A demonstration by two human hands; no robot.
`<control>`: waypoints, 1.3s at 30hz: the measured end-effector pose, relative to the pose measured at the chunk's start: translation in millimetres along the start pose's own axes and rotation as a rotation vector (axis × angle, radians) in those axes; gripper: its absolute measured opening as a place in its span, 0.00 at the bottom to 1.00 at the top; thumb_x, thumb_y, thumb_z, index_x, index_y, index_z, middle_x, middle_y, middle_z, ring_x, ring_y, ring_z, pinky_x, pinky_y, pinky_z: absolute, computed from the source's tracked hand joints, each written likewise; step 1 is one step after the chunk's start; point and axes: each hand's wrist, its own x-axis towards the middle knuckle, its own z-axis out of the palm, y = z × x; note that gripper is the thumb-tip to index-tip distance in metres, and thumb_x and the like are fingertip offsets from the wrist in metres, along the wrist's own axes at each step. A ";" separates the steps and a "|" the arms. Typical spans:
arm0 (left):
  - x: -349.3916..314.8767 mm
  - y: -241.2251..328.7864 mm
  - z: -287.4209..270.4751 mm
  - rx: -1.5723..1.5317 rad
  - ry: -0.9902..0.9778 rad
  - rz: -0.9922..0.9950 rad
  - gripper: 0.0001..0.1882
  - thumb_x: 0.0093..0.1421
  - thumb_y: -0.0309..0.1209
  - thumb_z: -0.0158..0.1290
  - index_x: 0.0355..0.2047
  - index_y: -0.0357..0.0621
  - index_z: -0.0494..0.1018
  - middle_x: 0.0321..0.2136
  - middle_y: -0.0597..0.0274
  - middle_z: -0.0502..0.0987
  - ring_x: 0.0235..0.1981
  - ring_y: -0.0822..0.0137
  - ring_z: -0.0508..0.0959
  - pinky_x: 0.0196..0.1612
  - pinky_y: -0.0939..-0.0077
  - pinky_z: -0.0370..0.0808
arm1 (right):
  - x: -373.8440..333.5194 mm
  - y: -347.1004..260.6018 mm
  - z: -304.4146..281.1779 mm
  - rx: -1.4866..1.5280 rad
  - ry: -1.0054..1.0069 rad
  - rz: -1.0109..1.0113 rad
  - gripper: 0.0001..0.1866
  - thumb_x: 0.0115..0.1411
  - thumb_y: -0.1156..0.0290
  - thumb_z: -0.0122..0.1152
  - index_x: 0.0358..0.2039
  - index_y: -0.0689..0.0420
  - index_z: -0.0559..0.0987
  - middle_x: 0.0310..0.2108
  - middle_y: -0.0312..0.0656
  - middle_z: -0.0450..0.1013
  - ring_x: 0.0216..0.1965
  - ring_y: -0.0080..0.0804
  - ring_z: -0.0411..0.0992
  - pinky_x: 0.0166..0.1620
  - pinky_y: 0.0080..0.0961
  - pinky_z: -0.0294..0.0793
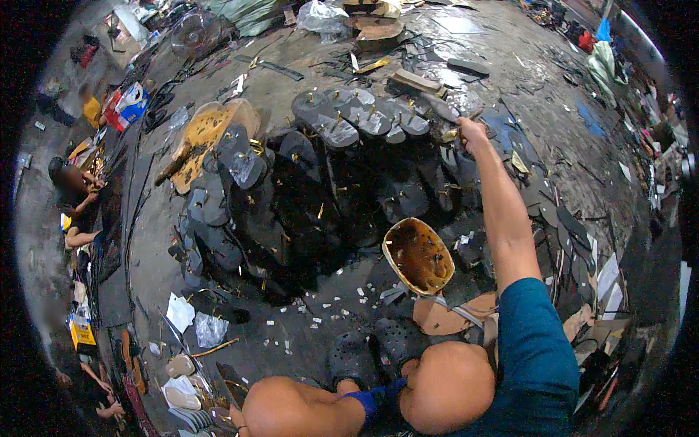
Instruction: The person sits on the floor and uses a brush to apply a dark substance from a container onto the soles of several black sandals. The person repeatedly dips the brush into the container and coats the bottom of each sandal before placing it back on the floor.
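The near end of a dark sole [441,109], well beyond the tub [387,251] and slightly to its right, is hard to make out where the fingers meet it. The sole lies just left of and beyond the right hand [472,137]. That hand is narrow, fingers drawn together at the sole's edge; whether they grip or only touch it is too small to tell. Many dark soles [313,109] with yellowish pegs crowd beyond and left of the tub, the lower ones lost in shadow. Nearer than the tub and far to its left, a sliver of the left hand [237,418] seems to show, cut off by the lower edge; its opening I cannot tell.
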 end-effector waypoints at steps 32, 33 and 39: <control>-14.2 233.2 73.3 -0.501 -0.423 0.732 0.30 0.64 0.46 0.49 0.60 0.38 0.65 0.58 0.46 0.68 0.62 0.53 0.65 0.64 0.64 0.60 | -343.2 97.4 -92.9 -0.382 -1.127 -0.241 0.16 0.59 0.61 0.64 0.41 0.60 0.79 0.37 0.47 0.79 0.38 0.33 0.77 0.44 0.31 0.75; -17.0 245.6 68.3 -0.835 -0.620 0.532 0.29 0.66 0.46 0.45 0.60 0.38 0.65 0.58 0.49 0.69 0.60 0.55 0.67 0.63 0.64 0.62 | -358.9 89.8 -77.5 -0.203 -1.051 -0.317 0.14 0.60 0.64 0.64 0.42 0.60 0.79 0.38 0.44 0.78 0.38 0.29 0.76 0.44 0.28 0.74; -10.8 319.3 18.0 -1.998 -1.477 0.031 0.25 0.71 0.42 0.33 0.60 0.41 0.65 0.52 0.56 0.74 0.50 0.61 0.77 0.54 0.64 0.74 | -427.6 59.3 37.1 0.032 -0.886 -0.770 0.12 0.59 0.66 0.65 0.40 0.59 0.80 0.39 0.45 0.79 0.38 0.37 0.78 0.45 0.28 0.75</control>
